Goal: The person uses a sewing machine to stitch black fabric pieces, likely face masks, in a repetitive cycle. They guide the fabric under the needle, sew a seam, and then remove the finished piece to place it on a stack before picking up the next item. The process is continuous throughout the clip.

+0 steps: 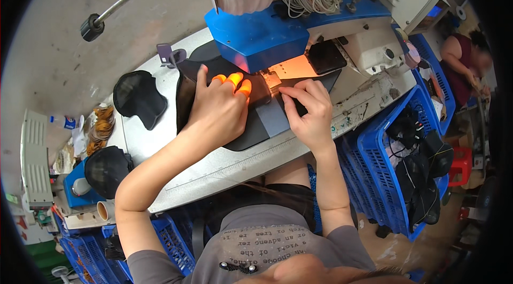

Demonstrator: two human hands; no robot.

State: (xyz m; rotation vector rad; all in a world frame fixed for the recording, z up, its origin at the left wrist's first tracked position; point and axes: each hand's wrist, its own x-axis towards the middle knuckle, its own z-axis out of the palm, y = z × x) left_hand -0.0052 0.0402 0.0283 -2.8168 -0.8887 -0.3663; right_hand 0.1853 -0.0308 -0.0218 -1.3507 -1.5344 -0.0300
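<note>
In the blue, slatted plastic crate to the right of the white table, a heap of black moulded pieces is held, with thin cords strewn among them. Beyond it, mixed small items are carried in a second blue plastic crate, too small to be told apart. More blue plastic crates are seen below the table at the lower left.

On the table, a dark, soft-looking piece is set under the metal presser foot of a sewing machine, lit orange. The left hand is laid over it, fingers bent; whether any of it is gripped cannot be told. The right hand is held beside the foot, thumb and forefinger close together; whether anything is pinched cannot be told.

The piece is overhung by the blue, angular machine head and partly covered by the left hand. A black, rounded-square object is placed right of the head. Two black, cup-shaped pieces, one on the table and one at its left end, are kept well apart from the hands.
</note>
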